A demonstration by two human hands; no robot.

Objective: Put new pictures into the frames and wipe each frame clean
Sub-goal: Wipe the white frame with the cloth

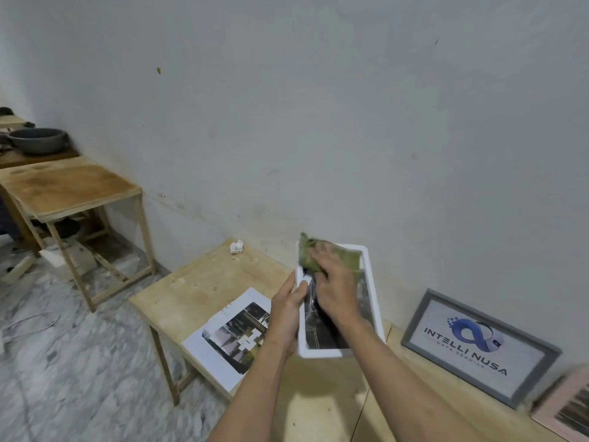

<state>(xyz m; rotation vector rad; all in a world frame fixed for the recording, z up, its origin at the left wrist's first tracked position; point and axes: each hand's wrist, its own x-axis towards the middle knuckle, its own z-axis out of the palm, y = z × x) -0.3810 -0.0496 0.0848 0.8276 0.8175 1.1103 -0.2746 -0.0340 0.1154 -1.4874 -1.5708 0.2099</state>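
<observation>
"INTELLI NUSA" read in dark capitals on print inside grey frame [480, 347], leaned against wall [318, 106] at right. Smaller line beneath, "DATA SERVICE", made out only faintly. Blue infinity-shaped logo set above and behind lettering. No legible text found on loose printed sheet [231, 336] lying on table [197, 282], nor on picture in white frame [369, 269], nor on pink frame [564, 409] at right edge.
</observation>
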